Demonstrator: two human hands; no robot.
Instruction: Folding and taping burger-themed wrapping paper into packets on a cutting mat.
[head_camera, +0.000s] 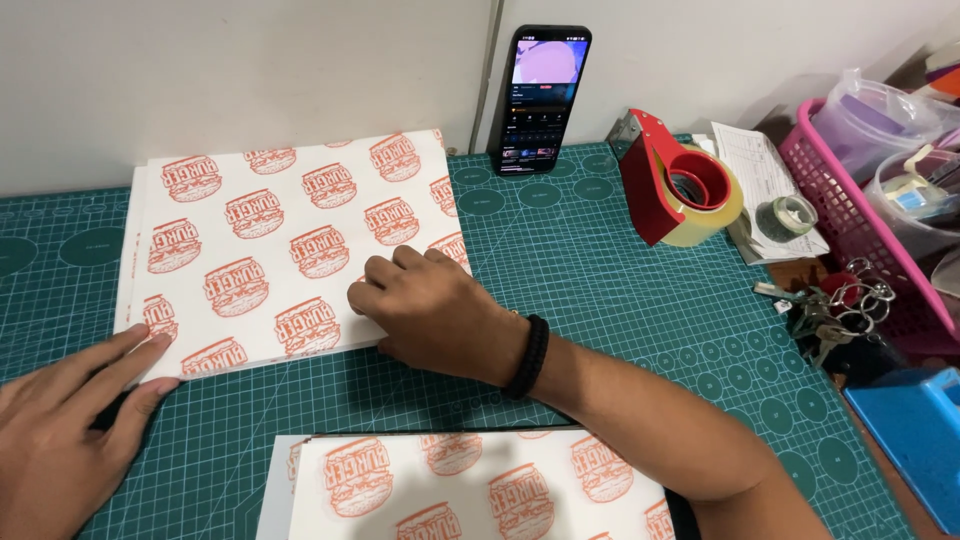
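On green cutting mat (620, 290), white wall (250, 70) behind (perhaps plaster)

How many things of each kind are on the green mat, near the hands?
Printed paper stacks: 2
Phone: 1
Red tape dispenser: 1
Small tape roll: 1
Key bunch: 1
Pink basket: 1
Total: 7

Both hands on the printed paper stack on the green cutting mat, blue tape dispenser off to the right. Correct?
Not quite: the tape dispenser is red, not blue, as the head view shows. The rest stands: the left hand rests at the near left corner of the printed paper stack, the right hand presses on its near right edge, and the stack lies on the green cutting mat, with the dispenser off to the right.
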